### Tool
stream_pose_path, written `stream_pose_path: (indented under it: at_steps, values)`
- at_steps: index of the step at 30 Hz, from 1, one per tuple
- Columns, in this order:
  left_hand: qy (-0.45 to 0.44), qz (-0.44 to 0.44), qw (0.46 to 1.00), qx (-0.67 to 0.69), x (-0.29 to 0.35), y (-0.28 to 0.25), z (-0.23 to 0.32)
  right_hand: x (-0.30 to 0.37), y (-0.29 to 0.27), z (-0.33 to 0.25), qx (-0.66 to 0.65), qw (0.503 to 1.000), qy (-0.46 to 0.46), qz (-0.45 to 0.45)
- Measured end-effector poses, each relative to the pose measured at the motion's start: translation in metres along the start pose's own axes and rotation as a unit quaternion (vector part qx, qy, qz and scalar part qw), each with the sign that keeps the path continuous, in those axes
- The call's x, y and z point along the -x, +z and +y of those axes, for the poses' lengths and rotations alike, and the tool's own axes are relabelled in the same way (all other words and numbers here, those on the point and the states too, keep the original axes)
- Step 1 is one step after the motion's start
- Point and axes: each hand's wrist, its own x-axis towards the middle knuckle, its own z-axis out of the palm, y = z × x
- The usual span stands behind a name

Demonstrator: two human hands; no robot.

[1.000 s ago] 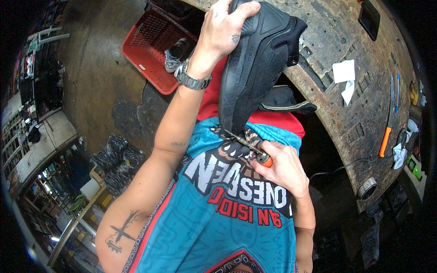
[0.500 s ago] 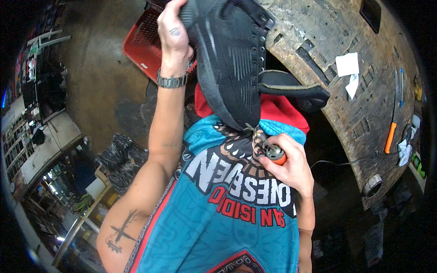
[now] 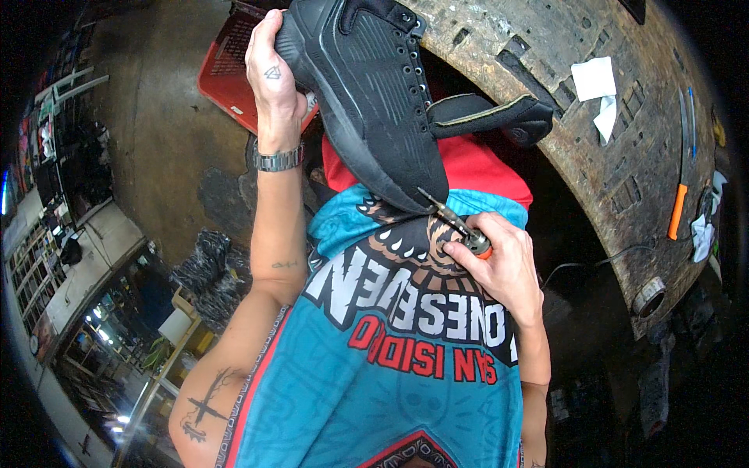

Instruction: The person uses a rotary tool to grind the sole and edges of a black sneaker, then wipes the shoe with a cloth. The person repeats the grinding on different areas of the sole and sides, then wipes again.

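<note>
Left hand grips black shoe. Right hand squeezes pointy tool at sole. Slip could poke belly.

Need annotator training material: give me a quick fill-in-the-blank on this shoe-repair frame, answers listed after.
1. The left hand grips the black shoe at its ____ end.
2. The right hand holds an awl-like tool whose metal tip touches the shoe's ____.
3. On the left wrist sits a metal ____.
4. An orange-handled tool lies on the worn ____.

Missing words: toe; sole; watch; workbench
</note>
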Motion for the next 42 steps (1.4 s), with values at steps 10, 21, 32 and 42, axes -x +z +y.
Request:
stream_pose_path:
  at_steps: [10, 21, 32, 42]
  values:
    - [0.011, 0.008, 1.0, -0.006, 0.001, 0.001, -0.002, 0.002, 0.011, 0.005, 0.003, 1.0, -0.014, 0.011]
    - [0.009, 0.005, 1.0, 0.002, 0.003, 0.001, -0.002, 0.0, 0.012, -0.009, 0.018, 1.0, 0.002, -0.004]
    - [0.045, 0.035, 0.998, -0.019, 0.005, 0.005, -0.004, -0.004, 0.014, -0.017, 0.017, 1.0, 0.007, -0.009]
    - [0.058, 0.041, 0.997, -0.024, 0.004, 0.006, -0.005, 0.0, 0.008, -0.026, 0.044, 0.998, 0.028, -0.026]
